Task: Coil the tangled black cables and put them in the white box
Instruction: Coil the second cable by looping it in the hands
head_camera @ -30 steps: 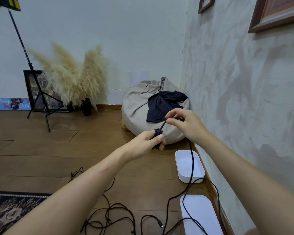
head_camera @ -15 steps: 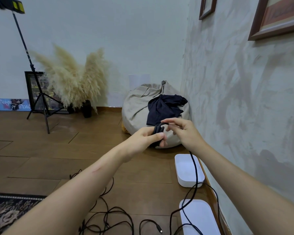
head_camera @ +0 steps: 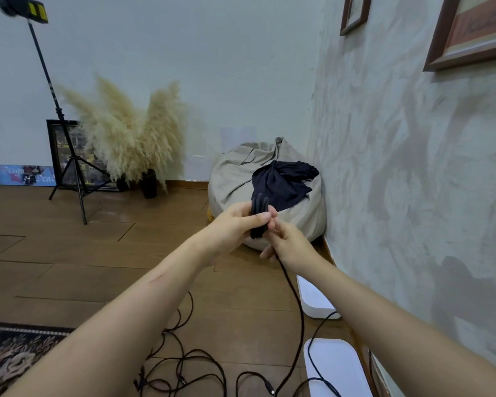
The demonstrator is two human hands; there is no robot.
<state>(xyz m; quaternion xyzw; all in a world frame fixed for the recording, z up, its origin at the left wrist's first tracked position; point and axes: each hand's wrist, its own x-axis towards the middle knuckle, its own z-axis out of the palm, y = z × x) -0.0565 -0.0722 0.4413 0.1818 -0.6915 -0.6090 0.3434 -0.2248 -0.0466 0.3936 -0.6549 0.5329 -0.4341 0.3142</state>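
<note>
Grips black cable coil (head_camera: 259, 214) in curled left hand (head_camera: 235, 224) before beanbag (head_camera: 235, 179), pinches trailing strand (head_camera: 294, 296) in right hand (head_camera: 291, 246), likely to feed another loop.

Both bare forearms reach forward and meet at the cable coil (head_camera: 259, 216). The left hand (head_camera: 232, 224) grips the coil from its left side, thumb laid across the front (its other fingers are hidden behind the coil). The right hand (head_camera: 291, 243) sits just below and right of the coil, knuckles up, its fingers (head_camera: 267, 253) curled round the strand (head_camera: 289, 285) hanging from the coil.
</note>
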